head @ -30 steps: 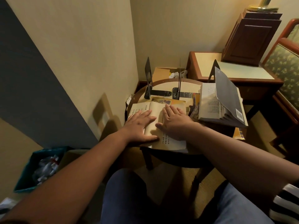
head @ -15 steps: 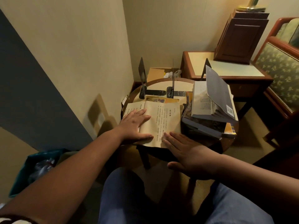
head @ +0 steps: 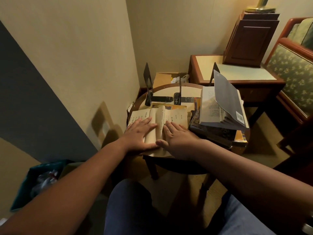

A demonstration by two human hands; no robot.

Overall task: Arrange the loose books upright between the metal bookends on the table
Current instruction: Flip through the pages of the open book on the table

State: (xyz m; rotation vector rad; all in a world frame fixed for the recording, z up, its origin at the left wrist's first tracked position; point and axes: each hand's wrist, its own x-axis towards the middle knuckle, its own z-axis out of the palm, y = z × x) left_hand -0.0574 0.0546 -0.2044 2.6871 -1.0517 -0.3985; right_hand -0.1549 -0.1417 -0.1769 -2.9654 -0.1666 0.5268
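An open yellowed book [head: 176, 117] lies flat on the small round table [head: 189, 89], its middle pages arched up. My left hand [head: 141, 134] rests flat on its left page. My right hand [head: 177, 136] lies flat on the right page, thumb at the book's near edge. Black metal bookends stand at the table's back: one on the left [head: 147, 82], a thin one in the middle [head: 179, 89], a third [head: 214, 72] behind the right pile. On the right, a grey-covered book [head: 225, 99] lies open on top of a stack of dark books [head: 211, 133].
A wall runs close along the left. A wooden side table [head: 237, 75] with a dark cabinet [head: 250, 41] stands behind. An upholstered chair [head: 294, 70] is at the right. A teal bin [head: 40, 180] sits on the floor at lower left. My knees are below the table.
My right hand, which had dropped off the table's near edge half a second ago, is back on the open book's right page. Some pages have lifted in the middle. The left hand stayed put.
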